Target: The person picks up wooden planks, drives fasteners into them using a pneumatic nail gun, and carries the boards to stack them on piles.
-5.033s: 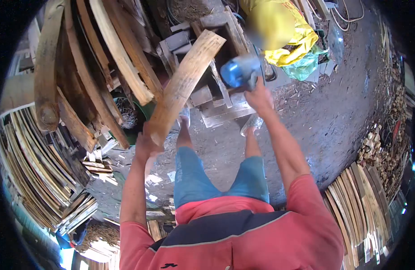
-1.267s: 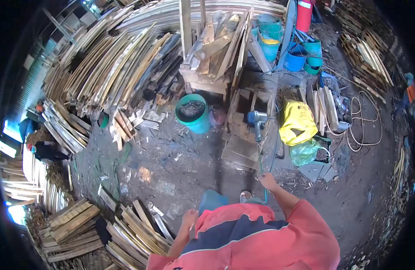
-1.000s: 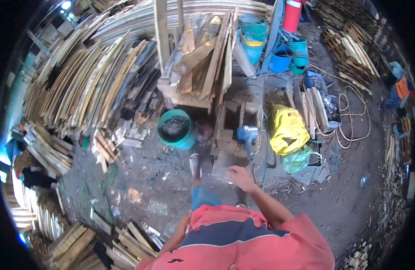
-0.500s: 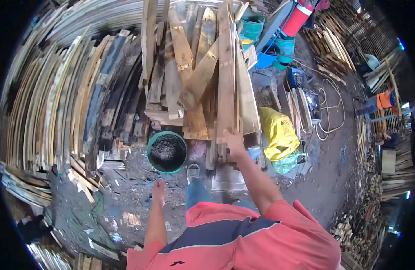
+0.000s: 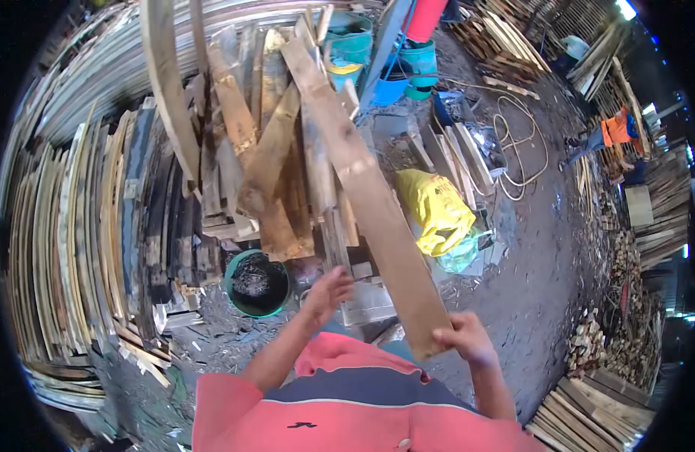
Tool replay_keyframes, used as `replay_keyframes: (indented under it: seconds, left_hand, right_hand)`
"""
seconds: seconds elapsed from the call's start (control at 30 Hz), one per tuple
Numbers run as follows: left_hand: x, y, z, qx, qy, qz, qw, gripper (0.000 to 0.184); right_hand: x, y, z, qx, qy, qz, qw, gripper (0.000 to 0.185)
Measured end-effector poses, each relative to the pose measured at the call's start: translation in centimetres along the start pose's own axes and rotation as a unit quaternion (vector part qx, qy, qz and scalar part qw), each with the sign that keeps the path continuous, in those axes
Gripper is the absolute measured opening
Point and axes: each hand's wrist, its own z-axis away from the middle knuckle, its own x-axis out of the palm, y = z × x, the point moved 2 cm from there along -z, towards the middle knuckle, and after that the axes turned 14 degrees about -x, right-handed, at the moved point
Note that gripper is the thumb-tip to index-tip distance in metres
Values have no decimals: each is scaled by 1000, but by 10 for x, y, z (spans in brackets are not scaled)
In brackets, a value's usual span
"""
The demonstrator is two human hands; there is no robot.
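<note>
Wooden plank (image 5: 389,245) slants from near right to far left, its near end gripped in the right hand (image 5: 469,339). It looks stiff and probably awkward to balance, so both long edges seem the best hold. The left hand (image 5: 329,298) (loosely spread, holding nothing) is just left of it. Loose boards (image 5: 274,154) crowd its left side, hindering any leftward swing; a yellow bag (image 5: 435,211) sits right, a green bucket (image 5: 259,313) near left.
</note>
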Motion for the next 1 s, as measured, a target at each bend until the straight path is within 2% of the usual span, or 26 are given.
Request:
replay_keyframes:
  seconds: [0.03, 0.1, 0.17, 0.23, 0.27, 0.3, 0.37, 0.4, 0.5, 0.53, 0.6, 0.63, 0.7, 0.73, 0.77, 0.83, 0.9, 0.97, 1.0]
  left_hand:
    - [26, -1, -4, 0, -70, 43, 997, 48]
    - [78, -10, -14, 12, -95, 60, 994, 50]
    - [122, -21, -46, 37, -154, 3, 987, 52]
    - [167, -34, -63, 11, -125, 25, 992, 52]
    - [184, -44, -66, -5, -98, 43, 994, 51]
    - [197, -60, -66, -7, -87, 33, 996, 51]
    - [217, -84, -69, 42, 55, 27, 997, 37]
    - [230, -87, -75, 46, 57, 16, 997, 37]
    - [246, -117, -69, 212, 63, -178, 959, 52]
    - [272, -110, -49, 192, 61, -206, 958, 63]
    - [266, -99, -73, 342, 77, -291, 890, 73]
    - [265, -87, -79, 397, 94, -347, 844, 75]
    - [268, -65, -57, 342, 181, -401, 830, 78]
    - [241, -60, -70, 384, 172, -400, 814, 79]
    - [224, -58, -65, 377, 176, -407, 813, 79]
    - [188, -54, -49, 325, 261, -531, 738, 86]
    - [121, -62, -58, 335, 176, -515, 769, 91]
    - [92, -70, -56, 234, 170, -520, 803, 93]
    - [73, -70, -62, 221, 158, -516, 812, 93]
  right_hand:
    - [-12, -1, 21, 7, -4, 65, 998, 22]
    - [-31, -9, 62, 17, 16, 73, 997, 19]
    - [-56, 5, 93, 31, 40, 76, 996, 17]
    - [-82, 21, 117, -28, 55, 156, 986, 15]
    - [-89, 26, 123, -96, 52, 258, 960, 12]
    - [-99, 41, 132, -97, 54, 243, 964, 12]
    - [-123, 73, 146, -220, 73, 321, 918, 12]
    - [-134, 97, 148, -227, 79, 314, 919, 12]
    - [-148, 189, 149, -253, 156, 298, 907, 18]
    - [-149, 216, 131, -279, 172, 299, 896, 21]
    - [-138, 233, 80, -252, 64, 332, 907, 29]
    - [-125, 237, 56, -226, 29, 266, 937, 31]
    - [-93, 265, 10, -165, -53, 125, 977, 35]
    - [-80, 268, -10, -176, -137, 138, 965, 41]
    - [-70, 260, -19, -174, -137, 129, 967, 41]
    - [-53, 245, -34, -103, -135, 160, 972, 41]
    - [-47, 266, -51, -99, -94, 170, 976, 41]
    - [-44, 303, -60, -144, -38, 199, 969, 40]
    - [-43, 318, -68, -11, -53, 243, 969, 40]
